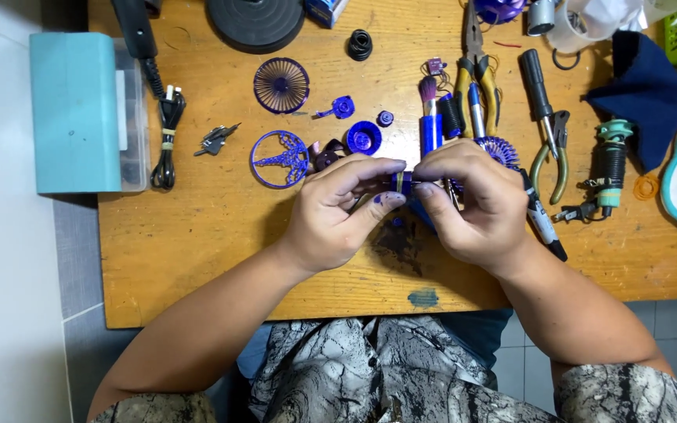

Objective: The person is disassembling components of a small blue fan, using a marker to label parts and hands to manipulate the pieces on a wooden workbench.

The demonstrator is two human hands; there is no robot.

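Both hands met over the middle of the wooden table (197,258). The left hand (338,211) and right hand (472,204) pinched one small purple part (401,182) between thumbs and fingertips, held just above the tabletop. The left thumb tip was stained blue-purple. Could not tell what exactly the part was; fingers hid most of it.

My read on progress: mid-way. Several purple pieces lay loose and separate behind the hands: a round slotted grille (281,84), a ring with a tree-shaped cutout (280,159), a small cup-shaped piece (363,138), and a few tiny bits near them. None of these were joined to the held part. A ribbed purple disc (499,149) sat just behind the right hand, partly covered.

Tools lay beside the right hand, untouched: a blue-handled brush (430,117), yellow-handled pliers (476,70), green-handled pliers (550,149), a black marker (542,223). A teal box (76,110) and a coiled black cord (168,137) sat at the table's left end.

Dark stain on the wood under the hands.
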